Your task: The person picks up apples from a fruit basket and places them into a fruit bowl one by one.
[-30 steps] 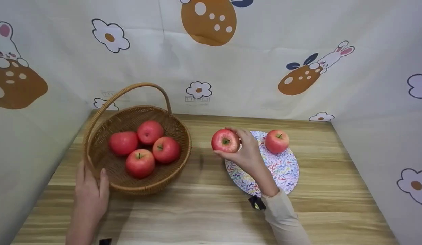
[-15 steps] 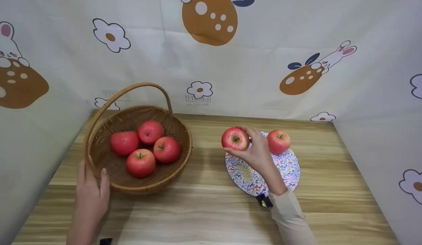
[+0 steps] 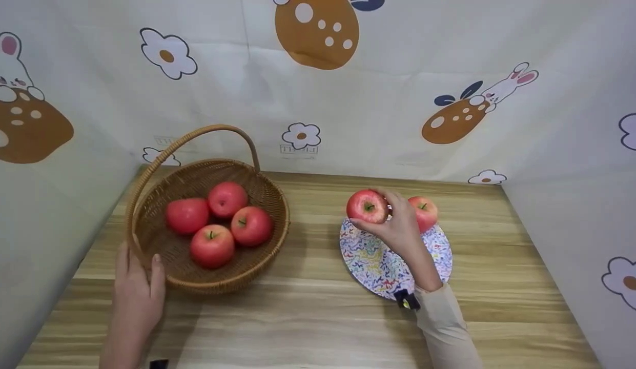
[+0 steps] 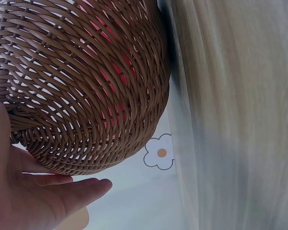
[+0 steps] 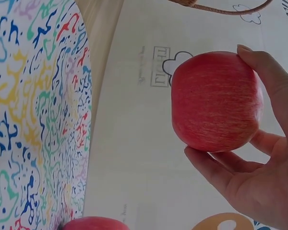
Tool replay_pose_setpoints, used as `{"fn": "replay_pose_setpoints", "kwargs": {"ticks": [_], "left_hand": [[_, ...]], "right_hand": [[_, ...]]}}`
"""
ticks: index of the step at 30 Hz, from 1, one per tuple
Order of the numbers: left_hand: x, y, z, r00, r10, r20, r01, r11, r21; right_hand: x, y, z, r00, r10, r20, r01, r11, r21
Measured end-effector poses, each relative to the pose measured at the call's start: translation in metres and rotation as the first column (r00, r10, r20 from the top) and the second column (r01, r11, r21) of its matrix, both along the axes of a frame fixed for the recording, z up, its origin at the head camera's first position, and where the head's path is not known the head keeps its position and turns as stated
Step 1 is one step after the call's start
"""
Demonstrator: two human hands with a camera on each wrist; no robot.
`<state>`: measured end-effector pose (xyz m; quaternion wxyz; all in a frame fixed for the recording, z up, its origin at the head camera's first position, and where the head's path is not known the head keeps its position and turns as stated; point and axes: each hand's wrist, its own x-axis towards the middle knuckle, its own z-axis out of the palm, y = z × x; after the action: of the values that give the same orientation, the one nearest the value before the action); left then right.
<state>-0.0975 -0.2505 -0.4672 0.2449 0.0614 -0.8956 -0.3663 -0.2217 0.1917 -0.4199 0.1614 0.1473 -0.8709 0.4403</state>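
Observation:
My right hand (image 3: 399, 228) holds a red apple (image 3: 367, 206) between thumb and fingers, over the far left edge of a round plate (image 3: 369, 261) with a multicoloured squiggle pattern. In the right wrist view, the held apple (image 5: 216, 101) is raised above the plate's surface (image 5: 38, 105). A second apple (image 3: 424, 212) sits on the plate, partly hidden by that hand. At the left, my left hand (image 3: 138, 289) holds the near-left rim of a wicker basket (image 3: 230, 282), by the foot of its handle. Inside the basket lie several red apples (image 3: 212, 246).
The basket's tall arched handle (image 3: 161, 154) rises over its left side. Printed cloth walls (image 3: 236, 92) enclose the wooden table (image 3: 277, 328) at the back and both sides. Bare wood lies between basket and plate.
My right hand has moved right with the apple, from the gap beside the basket to over the plate, now partly covering the other apple. The left hand and basket stay put.

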Motion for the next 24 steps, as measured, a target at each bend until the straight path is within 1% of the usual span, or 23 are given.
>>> {"fn": "replay_pose_setpoints", "kwargs": {"ticks": [3, 9, 11, 15, 18, 20, 24], "left_hand": [[0.0, 0.0, 0.0, 1.0, 0.0, 0.003, 0.0, 1.0, -0.001], [0.0, 0.0, -0.001, 1.0, -0.002, -0.019, 0.002, 1.0, 0.002], [0.0, 0.001, -0.002, 0.999, -0.003, -0.039, 0.003, 1.0, 0.002], [-0.001, 0.001, -0.005, 0.991, -0.02, -0.132, 0.02, 1.0, -0.008], [-0.002, 0.0, -0.006, 0.985, -0.029, -0.171, 0.027, 1.0, -0.015], [-0.002, 0.0, -0.006, 0.989, -0.021, -0.146, 0.02, 1.0, -0.011], [0.0, 0.0, -0.003, 0.998, -0.004, -0.06, 0.003, 1.0, -0.008]], "right_hand": [[-0.001, 0.004, -0.001, 1.0, -0.012, 0.013, 0.012, 1.0, -0.014], [-0.004, 0.012, 0.0, 0.999, -0.033, 0.034, 0.033, 0.999, -0.015], [-0.004, 0.014, 0.0, 0.999, -0.034, 0.032, 0.035, 0.999, -0.017], [-0.006, 0.019, -0.001, 0.999, -0.049, 0.023, 0.05, 0.999, -0.011], [-0.008, 0.023, -0.003, 0.998, -0.058, 0.028, 0.059, 0.998, -0.011], [-0.011, 0.025, -0.004, 0.997, -0.063, 0.038, 0.063, 0.998, -0.01], [-0.014, 0.029, -0.005, 0.994, -0.085, 0.065, 0.086, 0.996, -0.003]]}}
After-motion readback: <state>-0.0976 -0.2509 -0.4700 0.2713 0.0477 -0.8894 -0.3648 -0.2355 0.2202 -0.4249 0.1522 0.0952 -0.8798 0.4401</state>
